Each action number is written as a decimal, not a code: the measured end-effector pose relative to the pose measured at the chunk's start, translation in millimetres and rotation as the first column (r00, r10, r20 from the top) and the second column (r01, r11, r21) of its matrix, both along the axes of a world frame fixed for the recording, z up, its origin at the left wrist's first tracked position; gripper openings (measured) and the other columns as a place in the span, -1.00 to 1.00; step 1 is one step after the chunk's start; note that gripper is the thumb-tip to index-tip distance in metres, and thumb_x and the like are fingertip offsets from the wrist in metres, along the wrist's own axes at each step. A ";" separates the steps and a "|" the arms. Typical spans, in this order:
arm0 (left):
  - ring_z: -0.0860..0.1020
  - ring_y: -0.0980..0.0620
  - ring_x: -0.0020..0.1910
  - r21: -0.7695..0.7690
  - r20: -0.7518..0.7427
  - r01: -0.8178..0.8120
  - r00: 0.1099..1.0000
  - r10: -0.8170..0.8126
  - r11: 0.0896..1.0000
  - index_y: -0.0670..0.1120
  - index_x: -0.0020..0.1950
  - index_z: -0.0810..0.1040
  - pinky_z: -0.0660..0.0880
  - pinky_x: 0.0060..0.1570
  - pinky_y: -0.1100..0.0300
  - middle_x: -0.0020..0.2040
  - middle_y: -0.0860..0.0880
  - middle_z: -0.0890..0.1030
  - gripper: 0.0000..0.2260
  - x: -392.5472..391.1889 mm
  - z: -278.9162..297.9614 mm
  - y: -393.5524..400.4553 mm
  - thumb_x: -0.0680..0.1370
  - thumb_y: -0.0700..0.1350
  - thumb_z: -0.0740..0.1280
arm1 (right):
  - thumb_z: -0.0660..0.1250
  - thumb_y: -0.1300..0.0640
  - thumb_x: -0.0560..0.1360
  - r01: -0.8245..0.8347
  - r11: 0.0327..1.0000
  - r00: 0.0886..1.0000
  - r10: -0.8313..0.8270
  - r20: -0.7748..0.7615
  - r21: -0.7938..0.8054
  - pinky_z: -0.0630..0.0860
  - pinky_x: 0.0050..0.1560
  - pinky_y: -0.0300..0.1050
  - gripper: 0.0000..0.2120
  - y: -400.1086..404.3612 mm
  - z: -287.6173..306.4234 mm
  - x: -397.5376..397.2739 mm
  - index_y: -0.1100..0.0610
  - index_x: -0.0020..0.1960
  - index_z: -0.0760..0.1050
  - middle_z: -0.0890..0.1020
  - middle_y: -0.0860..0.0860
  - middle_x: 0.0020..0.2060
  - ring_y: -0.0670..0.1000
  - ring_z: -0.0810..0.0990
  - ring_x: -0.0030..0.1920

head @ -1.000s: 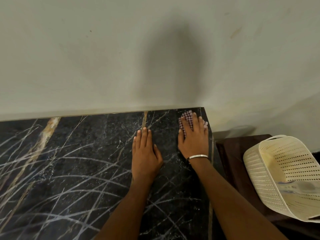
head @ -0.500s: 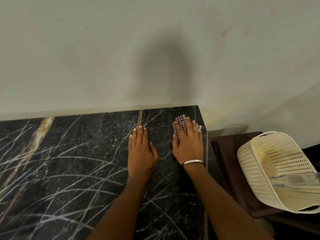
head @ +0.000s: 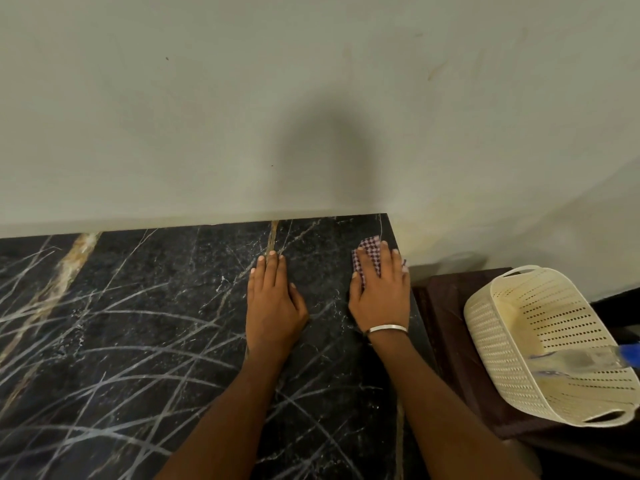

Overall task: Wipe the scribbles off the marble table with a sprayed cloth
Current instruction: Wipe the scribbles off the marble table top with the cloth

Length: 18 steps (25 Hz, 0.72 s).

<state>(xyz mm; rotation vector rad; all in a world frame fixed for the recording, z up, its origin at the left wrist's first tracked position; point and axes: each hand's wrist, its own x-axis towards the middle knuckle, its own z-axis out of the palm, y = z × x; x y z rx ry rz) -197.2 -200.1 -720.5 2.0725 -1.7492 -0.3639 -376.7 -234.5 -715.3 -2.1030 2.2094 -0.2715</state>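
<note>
A person's right hand (head: 379,292) presses flat, fingers straight and spread, on a checked cloth (head: 367,258) at the far right corner of a black marble table (head: 138,323), close to the pale wall (head: 311,98). The cloth lies under the fingers, its purple-and-white edge showing past the fingertips and beside the index finger. A metal bangle (head: 387,328) circles the right wrist. The left hand (head: 273,299) rests palm-down on the marble just left of the right, fingers straight and together, holding nothing. Pale curved streaks cross the stone's near and left parts. Right of the table, a cream perforated basket (head: 512,341) sits tilted on a dark wooden surface (head: 450,323).
</note>
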 end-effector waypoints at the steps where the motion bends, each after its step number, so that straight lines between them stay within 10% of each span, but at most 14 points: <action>1: 0.05 -0.02 0.56 -0.005 0.002 -0.001 1.000 0.001 1.000 -0.14 0.55 0.17 -0.02 0.54 0.02 0.56 -0.09 0.18 -0.50 -0.4 1.0 0.3 0.62 -0.05 0.12 | 0.07 -0.09 0.56 -0.041 0.999 0.999 0.041 0.002 0.012 0.03 0.50 0.19 -0.50 4.5 0.0 8.4 -0.08 0.50 0.21 0.14 0.09 0.53 0.19 0.08 0.52; 18: 0.11 -0.05 0.54 -0.062 0.008 0.007 1.000 -0.007 0.998 -0.17 0.53 0.22 0.03 0.53 0.02 0.54 -0.11 0.22 -0.51 0.3 0.8 2.8 0.62 -0.05 0.10 | 0.01 -0.11 0.55 -0.156 0.988 0.988 0.155 -0.020 -0.007 0.00 0.51 0.17 -0.49 40.3 -7.2 -2.7 -0.08 0.49 0.21 0.18 0.08 0.51 0.19 0.10 0.51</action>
